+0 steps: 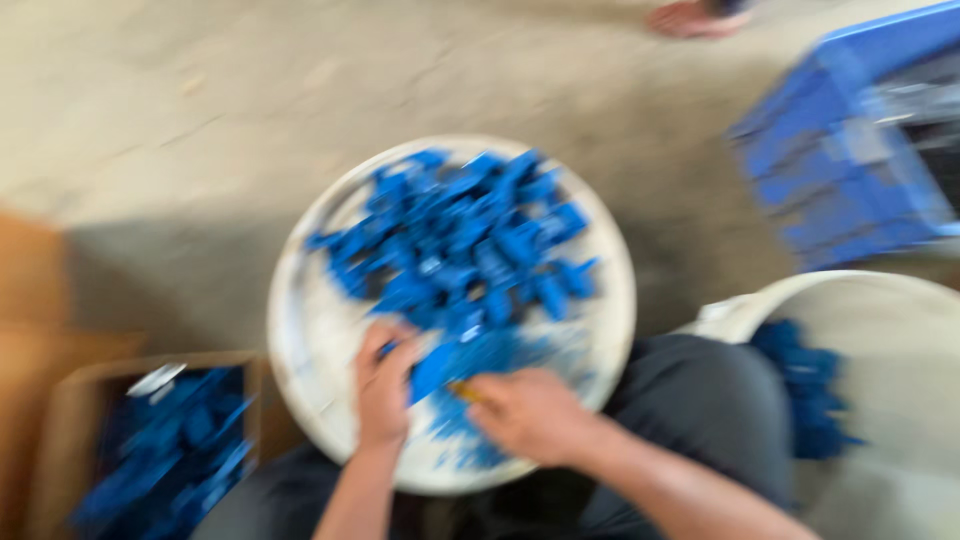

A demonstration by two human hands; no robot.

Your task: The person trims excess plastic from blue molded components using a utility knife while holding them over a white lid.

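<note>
Over the round white plastic bowl (300, 330) of small blue plastic pieces (465, 240), the left hand (385, 385) curls its fingers around one blue piece (432, 368), while the right hand (530, 412) pinches something yellowish, too blurry to tell.

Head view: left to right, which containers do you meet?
Cardboard box with blue parts → round white tray piled with blue pieces → white bucket with blue parts → blue crate, upper right.

brown cardboard box (60, 420) lower left, open, blue parts (170, 450) inside
</note>
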